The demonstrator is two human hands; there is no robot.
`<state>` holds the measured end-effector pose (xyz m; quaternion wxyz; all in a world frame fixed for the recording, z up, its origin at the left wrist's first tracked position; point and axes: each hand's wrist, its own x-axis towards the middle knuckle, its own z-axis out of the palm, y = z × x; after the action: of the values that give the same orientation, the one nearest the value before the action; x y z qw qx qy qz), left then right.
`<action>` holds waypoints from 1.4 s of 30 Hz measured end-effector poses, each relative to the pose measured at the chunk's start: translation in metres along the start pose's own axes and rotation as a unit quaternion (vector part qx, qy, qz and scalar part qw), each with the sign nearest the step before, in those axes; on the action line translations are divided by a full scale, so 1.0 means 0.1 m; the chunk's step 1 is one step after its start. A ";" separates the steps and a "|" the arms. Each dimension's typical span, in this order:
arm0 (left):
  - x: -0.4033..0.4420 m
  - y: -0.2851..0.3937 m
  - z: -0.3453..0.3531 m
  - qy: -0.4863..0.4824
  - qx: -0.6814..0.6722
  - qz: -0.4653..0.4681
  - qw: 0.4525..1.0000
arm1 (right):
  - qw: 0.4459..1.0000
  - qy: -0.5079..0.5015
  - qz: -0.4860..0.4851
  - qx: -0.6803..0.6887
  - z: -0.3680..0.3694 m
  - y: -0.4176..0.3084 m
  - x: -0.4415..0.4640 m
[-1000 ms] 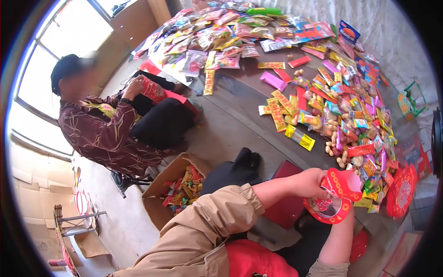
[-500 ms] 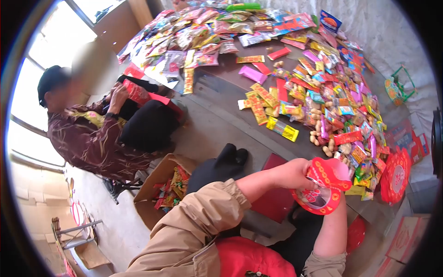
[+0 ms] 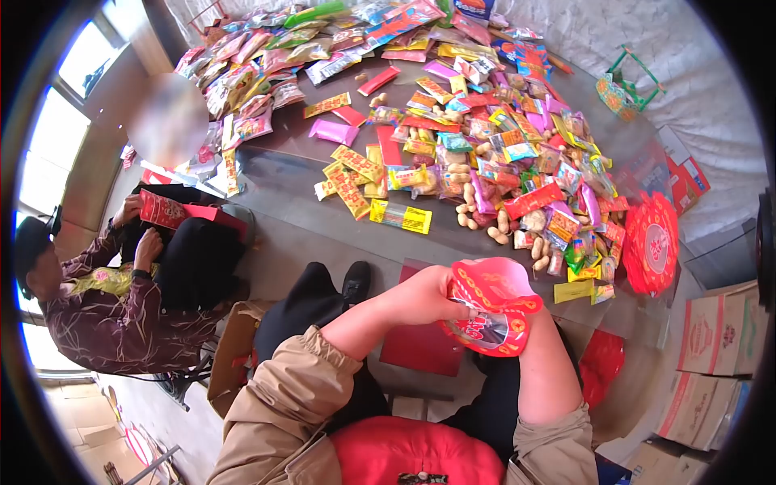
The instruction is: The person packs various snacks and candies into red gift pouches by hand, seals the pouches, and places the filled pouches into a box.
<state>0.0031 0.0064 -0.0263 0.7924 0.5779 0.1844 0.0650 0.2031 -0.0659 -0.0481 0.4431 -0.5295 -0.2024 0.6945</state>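
- The red bag point(image 3: 524, 305) is held just off the near edge of the worktop point(image 3: 284, 136), with its pink-lined mouth apart and its printed window turned towards the wearer; this angle probably leaves the opening easy to see into.
- Of the two hands, the left hand point(image 3: 428, 296) pinches the bag's side, thumb on the front and the other fingers out of sight behind, a grip that seems meant to steady the rim without squashing the mouth.
- The right hand is hidden behind the bag at the end of the right forearm point(image 3: 551, 380); whether its fingers are spread or closed, I cannot tell. It likely props the bag from the back.
- The mixed heap of sweets and peanuts point(image 3: 517, 153) lies on the right part of the worktop, in easy reach of the bag.
- Larger snack packets point(image 3: 242, 61) crowd the worktop's far left part, apparently kept by kind from the small pieces.
- More scallop-edged red bags point(image 3: 651, 242) lie flat at the worktop's right edge, beside the heap, a handy spot for the right arm.
- Left of the worktop, another person point(image 3: 121, 323) sits low with a red packet point(image 3: 162, 210) over the lap, perhaps using the knees as a rest.
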 end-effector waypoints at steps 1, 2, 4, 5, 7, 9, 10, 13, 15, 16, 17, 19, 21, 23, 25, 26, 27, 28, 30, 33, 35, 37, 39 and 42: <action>-0.01 0.04 0.00 0.002 0.006 -0.009 1.000 | 1.000 -0.009 -0.007 -0.009 -0.03 0.04 0.03; -0.01 0.04 0.01 0.003 0.007 -0.014 1.000 | 1.000 -0.018 -0.014 -0.019 -0.07 0.08 0.06; -0.02 0.04 0.01 0.006 0.009 -0.025 1.000 | 0.996 -0.043 -0.045 -0.059 -0.11 0.12 0.10; -0.02 0.05 0.01 0.006 0.007 -0.023 1.000 | 0.995 -0.050 -0.051 -0.067 -0.12 0.13 0.11; -0.03 0.08 0.02 0.007 0.004 -0.020 1.000 | 0.994 -0.055 -0.062 -0.069 -0.12 0.14 0.10; -0.03 0.07 0.01 0.004 0.001 -0.021 1.000 | 0.992 -0.058 -0.076 -0.084 -0.08 0.11 0.07; -0.03 0.06 0.01 0.003 -0.001 -0.022 1.000 | 0.992 -0.060 -0.071 -0.082 -0.08 0.10 0.06; -0.02 0.06 0.01 0.008 -0.005 -0.034 0.999 | 0.997 -0.067 -0.025 -0.043 -0.11 0.08 0.04; -0.02 0.05 0.02 0.010 -0.007 -0.018 1.000 | 0.997 -0.062 -0.022 -0.050 -0.09 0.04 0.01; -0.02 0.05 0.02 0.010 -0.009 -0.009 1.000 | 0.997 -0.059 -0.020 -0.053 -0.07 0.01 -0.01; -0.02 0.06 0.01 0.009 -0.006 -0.013 1.000 | 0.988 -0.046 -0.057 -0.133 -0.02 -0.03 -0.06; -0.03 0.08 0.02 0.006 -0.029 -0.001 1.000 | 0.989 -0.057 -0.061 -0.120 0.06 -0.12 -0.15; -0.04 0.05 0.00 -0.005 -0.044 0.018 0.999 | 0.967 -0.056 -0.107 -0.225 0.08 -0.14 -0.16; -0.04 0.03 0.02 -0.001 -0.069 0.024 0.997 | 0.982 -0.065 -0.096 -0.150 0.10 -0.14 -0.19; -0.04 0.01 0.01 -0.003 -0.073 0.027 0.997 | 0.991 -0.074 -0.085 -0.073 0.14 -0.16 -0.24; -0.05 0.01 0.02 0.002 -0.083 0.029 0.996 | 0.993 -0.078 -0.079 -0.035 0.16 -0.18 -0.27; -0.04 0.02 0.03 0.007 -0.092 0.032 0.995 | 0.994 -0.082 -0.074 0.003 0.18 -0.19 -0.29; -0.05 0.03 0.03 0.012 -0.101 0.034 0.994 | 0.993 -0.087 -0.069 0.042 0.19 -0.19 -0.30; -0.04 0.01 0.01 0.009 -0.121 0.027 0.992 | 0.984 -0.115 -0.021 0.131 0.13 -0.08 -0.26; -0.05 0.03 0.00 0.018 -0.130 0.021 0.991 | 0.988 -0.109 -0.029 0.107 0.08 -0.05 -0.29; -0.05 0.04 0.00 0.022 -0.132 0.018 0.991 | 0.990 -0.104 -0.038 0.083 0.07 -0.06 -0.31; -0.05 0.02 -0.02 0.021 -0.135 0.015 0.991 | 0.992 -0.102 -0.042 0.065 0.06 -0.07 -0.33; -0.06 0.02 -0.02 0.023 -0.138 0.014 0.990 | 0.993 -0.099 -0.046 0.050 0.07 -0.07 -0.34; -0.06 0.03 -0.02 0.018 -0.150 0.001 0.988 | 0.994 -0.093 -0.058 0.016 0.08 -0.08 -0.34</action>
<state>-0.0026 0.0071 -0.0230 0.8668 0.4511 0.1859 0.1031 0.2005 -0.0884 -0.0199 0.4701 -0.4430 -0.2622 0.7169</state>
